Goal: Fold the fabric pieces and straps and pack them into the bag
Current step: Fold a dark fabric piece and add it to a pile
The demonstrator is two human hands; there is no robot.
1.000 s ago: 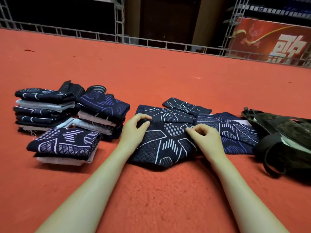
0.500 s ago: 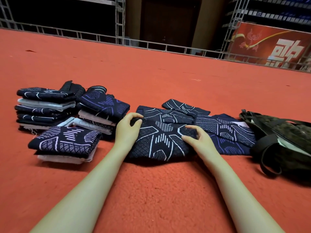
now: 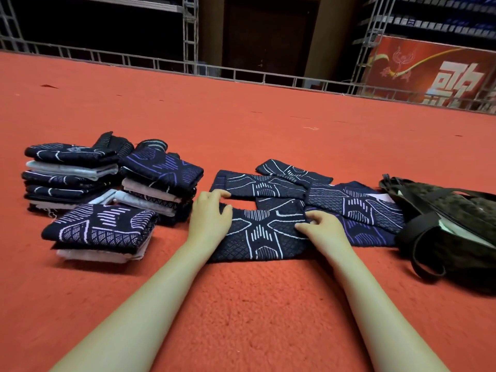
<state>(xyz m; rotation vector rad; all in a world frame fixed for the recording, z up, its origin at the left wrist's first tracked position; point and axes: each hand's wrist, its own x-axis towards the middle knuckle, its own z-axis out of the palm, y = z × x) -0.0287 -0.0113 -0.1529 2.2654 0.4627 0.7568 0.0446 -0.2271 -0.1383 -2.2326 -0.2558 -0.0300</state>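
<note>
Left hand and right hand each pinch the navy fabric piece; recommend aligning edges, folding toward 12 o'clock.

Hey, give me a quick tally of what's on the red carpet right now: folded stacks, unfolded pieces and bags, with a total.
Folded stacks: 3 (back left, middle, front)
Unfolded patterned pieces: at least 4, overlapping; the nearest one is held by the left hand and right hand
Bags: 1 dark bag
Total: 8, counting stacks as single items
</note>
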